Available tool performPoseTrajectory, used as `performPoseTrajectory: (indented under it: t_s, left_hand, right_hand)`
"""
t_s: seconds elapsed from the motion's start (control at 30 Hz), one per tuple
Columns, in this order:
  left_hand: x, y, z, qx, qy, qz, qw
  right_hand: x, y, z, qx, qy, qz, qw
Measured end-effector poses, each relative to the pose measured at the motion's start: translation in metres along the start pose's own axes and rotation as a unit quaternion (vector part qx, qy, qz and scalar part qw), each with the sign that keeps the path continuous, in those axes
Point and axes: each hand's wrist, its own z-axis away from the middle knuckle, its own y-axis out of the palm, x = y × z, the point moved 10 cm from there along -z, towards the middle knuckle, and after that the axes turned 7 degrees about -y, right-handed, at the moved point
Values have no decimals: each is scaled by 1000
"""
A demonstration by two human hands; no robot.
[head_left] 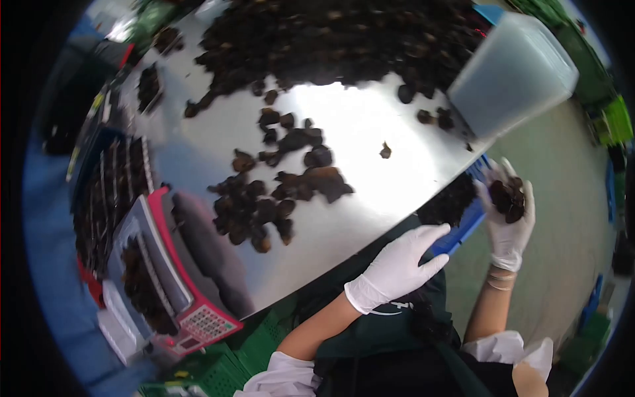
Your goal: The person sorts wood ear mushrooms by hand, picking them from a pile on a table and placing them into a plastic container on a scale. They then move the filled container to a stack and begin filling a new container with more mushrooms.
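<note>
My right hand (510,210), in a white glove, is palm up with its fingers curled round a small clump of dark brown dried mushrooms (508,198). Beside it, a blue basket (469,225) at the table's edge holds more dark pieces. My left hand (401,266), also gloved in white, is at the basket's near side with thumb and fingers apart and nothing visible between them. Loose dried mushrooms (251,205) lie in a cluster on the shiny metal table (367,192), left of both hands.
A large heap of dark mushrooms (331,43) covers the table's far side. A translucent plastic bin (516,73) stands at the right corner. At left is a pink-framed scale (178,264) bearing a filled tray. Green crates (218,364) are below the table's edge.
</note>
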Motion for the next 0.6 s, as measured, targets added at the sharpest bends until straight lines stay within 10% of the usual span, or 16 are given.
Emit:
performPoseTrajectory:
  t_s: [0.13,0.27,0.4,0.5,0.6]
  left_hand:
    - [9,-46,36,-71,-32,-43,996]
    - [16,-92,80,-198,-33,51,978]
    - [5,-133,123,-394,28,-170,903]
    - [6,-157,148,-483,18,-241,841]
    - [16,-182,169,-570,-45,-273,774]
  right_hand:
    - [52,-70,-4,-199,-189,406,872]
    - [15,24,-5,25,-195,441,876]
    - [-105,128,34,348,-61,364,862]
    - [-132,211,62,422,-251,625,607]
    - [-178,239,88,488,-252,586,595]
